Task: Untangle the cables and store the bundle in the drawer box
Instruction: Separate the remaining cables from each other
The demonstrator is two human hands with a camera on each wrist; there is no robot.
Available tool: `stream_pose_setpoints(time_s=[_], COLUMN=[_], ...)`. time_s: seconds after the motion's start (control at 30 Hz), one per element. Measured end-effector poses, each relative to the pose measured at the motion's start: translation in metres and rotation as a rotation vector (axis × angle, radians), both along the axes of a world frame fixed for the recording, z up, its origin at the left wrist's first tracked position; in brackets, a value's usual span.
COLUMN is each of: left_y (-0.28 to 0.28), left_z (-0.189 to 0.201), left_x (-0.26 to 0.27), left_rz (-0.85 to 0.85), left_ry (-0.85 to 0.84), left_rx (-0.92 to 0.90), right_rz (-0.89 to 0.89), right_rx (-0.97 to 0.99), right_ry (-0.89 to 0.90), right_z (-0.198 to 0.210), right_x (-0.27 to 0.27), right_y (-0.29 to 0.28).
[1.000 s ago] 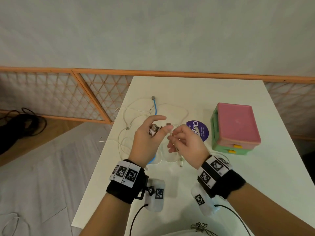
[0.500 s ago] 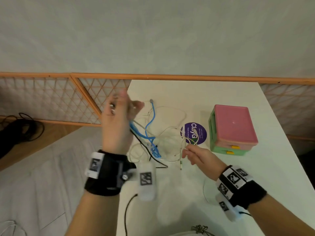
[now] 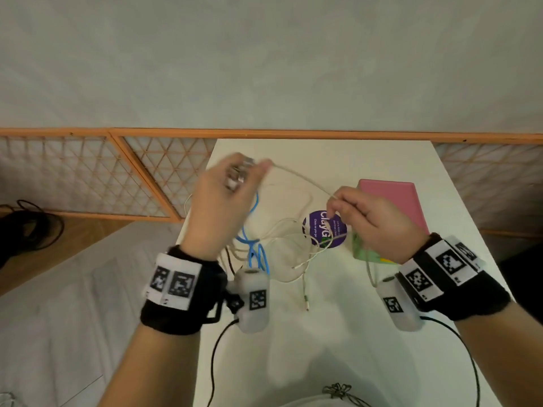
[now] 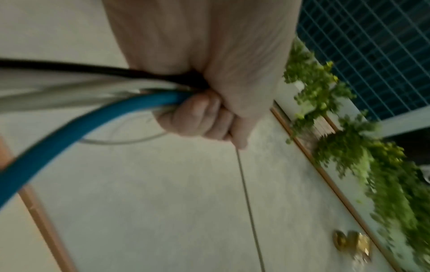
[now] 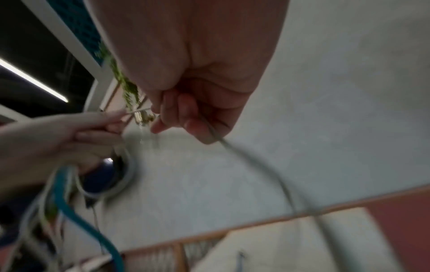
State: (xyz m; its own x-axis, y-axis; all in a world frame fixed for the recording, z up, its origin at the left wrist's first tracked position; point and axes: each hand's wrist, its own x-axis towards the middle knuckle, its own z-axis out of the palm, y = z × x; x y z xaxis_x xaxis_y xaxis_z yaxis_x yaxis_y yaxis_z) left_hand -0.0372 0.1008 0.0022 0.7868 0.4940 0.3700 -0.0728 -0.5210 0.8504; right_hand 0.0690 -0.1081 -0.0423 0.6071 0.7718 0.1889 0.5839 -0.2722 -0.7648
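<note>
My left hand (image 3: 235, 183) is raised over the table's far left and grips a bunch of cable ends with metal plugs; the left wrist view shows its fingers (image 4: 197, 117) curled round a blue cable (image 4: 69, 128), a black one and white ones. A white cable (image 3: 302, 179) stretches from it to my right hand (image 3: 349, 207), which pinches that strand in front of the drawer box (image 3: 390, 198), pink on top and green below. My right fingers (image 5: 184, 114) curl round the white cable (image 5: 256, 165). Blue cable (image 3: 255, 251) and white loops hang to the table below.
A purple round sticker (image 3: 324, 229) lies on the white table (image 3: 338, 333) beside the box. A loose white plug end (image 3: 306, 298) rests near the middle. An orange lattice fence (image 3: 88, 174) runs behind the table. A black cable pile (image 3: 26, 227) lies on the floor at left.
My left hand has swung rightward over the table, still holding the plug ends. My right hand rose from the table and now pinches the white strand, pulled taut between both hands.
</note>
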Motion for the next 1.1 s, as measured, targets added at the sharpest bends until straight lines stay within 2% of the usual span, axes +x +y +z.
stream_pose_setpoints(time_s=[0.07, 0.17, 0.23, 0.33, 0.37, 0.43, 0.5, 0.57, 0.63, 0.67, 0.7, 0.73, 0.8, 0.83, 0.87, 0.9, 0.97, 1.03, 1.07, 1.1], left_y=[0.024, 0.041, 0.027, -0.016, -0.028, -0.037, -0.029, -0.014, 0.006, 0.016, 0.022, 0.025, 0.022, 0.019, 0.016, 0.014, 0.010, 0.001, -0.006, -0.015], left_z=[0.003, 0.000, 0.000, -0.010, -0.015, -0.019, -0.019, -0.011, -0.005, -0.003, -0.003, -0.003, -0.005, -0.005, -0.006, -0.005, -0.003, 0.000, 0.001, -0.001], left_x=[0.000, 0.000, 0.001, 0.006, 0.009, 0.014, 0.018, 0.017, 0.015, 0.014, 0.013, 0.013, 0.010, 0.007, 0.004, 0.002, -0.002, -0.001, 0.002, 0.006], left_rz=[0.193, 0.322, 0.193, -0.252, -0.339, -0.372, -0.285, -0.127, 0.054, 0.106, 0.088, 0.018, -0.227, -0.327, -0.410, -0.449, -0.465, -0.464, -0.481, -0.511], left_ry=[-0.081, -0.004, 0.063, 0.258, 0.285, 0.258, 0.175, 0.070, 0.010, 0.066, 0.195, 0.387, 0.775, 0.879, 0.892, 0.841, 0.558, 0.237, 0.167, 0.182], left_rx=[-0.036, 0.157, 0.254, 0.309, 0.360, 0.412, 0.402, 0.303, 0.284, 0.315, 0.347, 0.370, 0.391, 0.403, 0.410, 0.380, 0.259, 0.149, 0.138, 0.168], right_rz=[-0.040, -0.058, -0.051, -0.017, -0.007, -0.009, -0.048, -0.090, -0.109, -0.110, -0.112, -0.121, -0.211, -0.304, -0.410, -0.501, -0.552, -0.430, -0.331, -0.232], right_rx=[-0.103, -0.211, -0.206, -0.148, -0.131, -0.121, -0.147, -0.196, -0.259, -0.296, -0.332, -0.358, -0.306, -0.230, -0.145, -0.077, -0.028, -0.112, -0.180, -0.243], right_ry=[0.006, -0.026, -0.067, -0.124, -0.156, -0.200, -0.194, -0.162, -0.149, -0.141, -0.133, -0.121, -0.034, 0.047, 0.133, 0.209, 0.278, 0.197, 0.106, 0.005], right_z=[-0.016, -0.033, -0.031, -0.013, -0.008, -0.001, -0.002, -0.008, -0.016, -0.021, -0.025, -0.029, -0.037, -0.039, -0.039, -0.037, -0.034, -0.031, -0.030, -0.027], right_x=[0.005, 0.009, 0.005, -0.001, -0.003, -0.002, 0.003, 0.006, 0.005, 0.004, 0.003, 0.004, 0.009, 0.012, 0.015, 0.017, 0.019, 0.014, 0.008, 0.000], right_y=[-0.015, -0.029, -0.027, -0.012, -0.007, -0.002, -0.007, -0.017, -0.027, -0.031, -0.033, -0.034, -0.032, -0.029, -0.027, -0.025, -0.023, -0.018, -0.012, -0.006])
